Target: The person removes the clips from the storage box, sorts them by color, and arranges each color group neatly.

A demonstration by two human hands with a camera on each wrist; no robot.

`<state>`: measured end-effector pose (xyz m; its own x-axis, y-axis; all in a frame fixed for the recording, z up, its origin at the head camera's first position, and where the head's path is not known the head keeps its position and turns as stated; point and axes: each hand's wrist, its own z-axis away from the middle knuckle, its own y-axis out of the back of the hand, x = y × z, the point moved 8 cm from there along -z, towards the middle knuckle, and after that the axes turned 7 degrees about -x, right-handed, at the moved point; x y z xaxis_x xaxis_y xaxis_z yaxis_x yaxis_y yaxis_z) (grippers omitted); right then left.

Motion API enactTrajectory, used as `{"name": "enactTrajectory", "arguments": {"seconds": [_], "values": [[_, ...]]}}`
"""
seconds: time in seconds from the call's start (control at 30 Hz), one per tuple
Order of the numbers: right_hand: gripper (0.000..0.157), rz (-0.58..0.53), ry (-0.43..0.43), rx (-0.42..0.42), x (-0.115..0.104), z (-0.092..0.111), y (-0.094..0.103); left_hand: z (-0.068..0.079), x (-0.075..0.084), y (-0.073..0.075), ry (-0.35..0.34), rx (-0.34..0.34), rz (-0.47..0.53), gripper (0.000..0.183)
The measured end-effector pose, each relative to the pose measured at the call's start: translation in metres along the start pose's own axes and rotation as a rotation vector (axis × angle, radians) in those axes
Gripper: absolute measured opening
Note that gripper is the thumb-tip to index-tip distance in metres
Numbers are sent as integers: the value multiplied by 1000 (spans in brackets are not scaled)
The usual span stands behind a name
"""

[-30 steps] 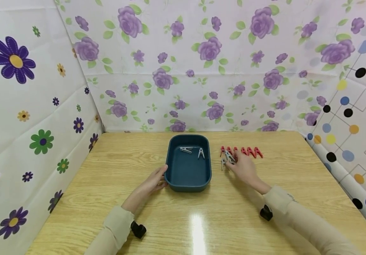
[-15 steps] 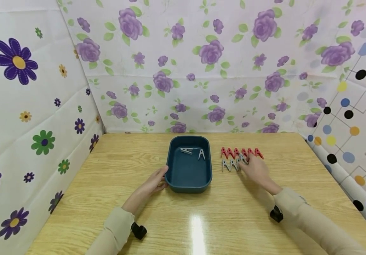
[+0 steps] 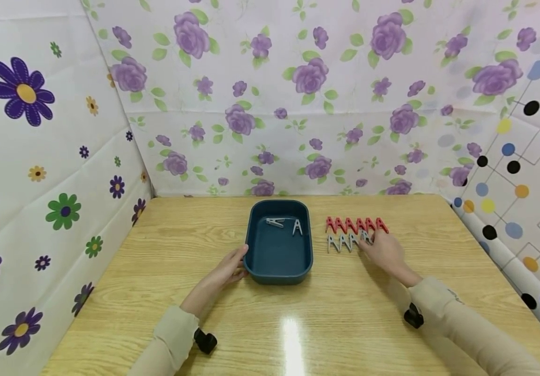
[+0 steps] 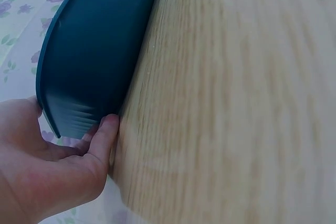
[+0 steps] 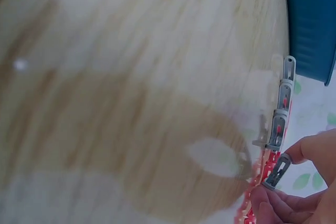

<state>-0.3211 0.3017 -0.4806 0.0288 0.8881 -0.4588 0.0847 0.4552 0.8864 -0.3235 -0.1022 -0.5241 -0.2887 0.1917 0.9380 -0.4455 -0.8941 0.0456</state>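
Note:
My right hand (image 3: 385, 253) pinches a grey clothespin (image 5: 278, 170) between thumb and fingers, at the right end of a short row of grey clothespins (image 3: 343, 242). Three grey ones stand in that row, left of the held one. Right behind them runs a row of several red clothespins (image 3: 349, 225). My left hand (image 3: 225, 269) holds the left side of a dark blue plastic bin (image 3: 278, 279); the left wrist view shows its thumb at the rim and fingertips low on the wall. Inside the bin lie two grey clothespins, one on its side (image 3: 274, 222) and one farther right (image 3: 297, 227).
Everything is on a light wood-grain table (image 3: 195, 224). A flower-print cloth (image 3: 270, 104) hangs behind the table's back edge, with other printed cloths at the left and right. Black wrist cameras (image 3: 206, 341) sit below both sleeves.
My right hand has moved to the right along the grey row with a grey clothespin and lowered it at the row's end. The left hand and the bin have stayed in place.

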Motion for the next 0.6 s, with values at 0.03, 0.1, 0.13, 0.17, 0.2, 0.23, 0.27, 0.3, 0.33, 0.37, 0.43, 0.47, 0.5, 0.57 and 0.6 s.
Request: {"name": "enactTrajectory", "arguments": {"seconds": [0.03,0.1,0.13,0.17,0.2,0.23,0.27,0.3,0.33,0.37,0.43,0.47,0.5,0.57,0.6], "values": [[54,2,-2,-2,1,0,0,0,0,0,2,4,2,70],[55,6,-8,-9,3,0,-1,-1,-1,0,6,8,3,70],[55,6,-11,-13,3,0,-1,-1,-1,0,5,8,1,71],[55,10,-14,-21,4,0,-2,-1,-1,0,6,9,-1,70],[55,13,-17,-28,5,0,-2,-1,-1,0,4,11,1,70],[55,15,-18,-34,5,0,-3,-1,-1,-1,1,12,3,70],[55,20,-17,-39,6,-1,-3,-1,-1,-1,0,10,2,70],[54,19,-15,-45,7,-1,-3,-1,-1,-1,-2,5,1,70],[54,22,-12,-52,7,-1,-3,-1,-1,-1,-5,4,-1,71],[53,24,-10,-58,7,-1,-3,-2,-2,-1,-3,4,0,70],[52,25,-2,-62,8,-2,-2,-2,-2,-1,-4,3,1,71],[50,29,4,-63,7,-2,-2,-3,-3,0,-2,2,-1,71],[49,34,9,-63,7,-2,-1,-3,-3,0,-4,0,-2,71],[45,47,17,-54,6,-2,0,-4,-3,0,-4,2,-2,71],[43,53,23,-49,5,-2,1,-4,-3,1,-4,3,1,70]]}}
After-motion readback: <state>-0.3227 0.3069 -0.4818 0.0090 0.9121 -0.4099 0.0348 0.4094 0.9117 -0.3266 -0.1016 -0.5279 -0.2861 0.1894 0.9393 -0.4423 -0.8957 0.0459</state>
